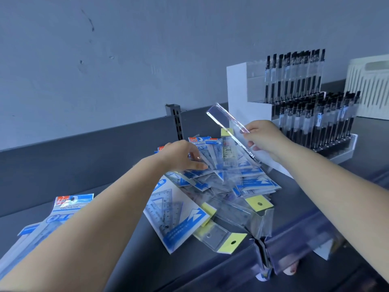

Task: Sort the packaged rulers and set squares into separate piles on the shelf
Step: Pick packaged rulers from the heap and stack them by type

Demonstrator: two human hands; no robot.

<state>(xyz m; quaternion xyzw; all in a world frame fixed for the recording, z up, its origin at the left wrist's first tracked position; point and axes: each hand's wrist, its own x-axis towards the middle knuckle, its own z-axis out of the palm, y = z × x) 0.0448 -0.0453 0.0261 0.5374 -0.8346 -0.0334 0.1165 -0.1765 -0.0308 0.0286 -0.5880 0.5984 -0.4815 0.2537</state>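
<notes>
Clear plastic ruler (pixel 231 131) in its sleeve, held up off the shelf (pixel 130 245) by the right hand (pixel 264 137); fingers curled round its lower part, pack tilted, far end pointing up-left toward the wall (pixel 126 49).

Left hand (pixel 183 157) reaches over the mixed heap (pixel 221 186) at shelf centre, fingers mostly straight, tips on a set-square pack near the heap's top. Looks like touching, not gripping, but blur at the fingertips, so can't be sure.

Heap: blue-and-white set-square packs jumbled w/ clear ruler packs carrying yellow hang tabs. One set-square pack (pixel 174 218) lies flat at the near-left edge of the heap. Two yellow-tabbed ruler packs (pixel 227 239) stick out toward the shelf's front lip, just beside it.

Separate pile of set-square packs (pixel 69 209) at far left, well apart from the heap, partly hidden under the left forearm.

Behind the heap, right: white tiered pen display (pixel 305 106) full of black pens. Cream slotted basket (pixel 370 89) at far right. Clear price strip (pixel 305 245) along the shelf front.
</notes>
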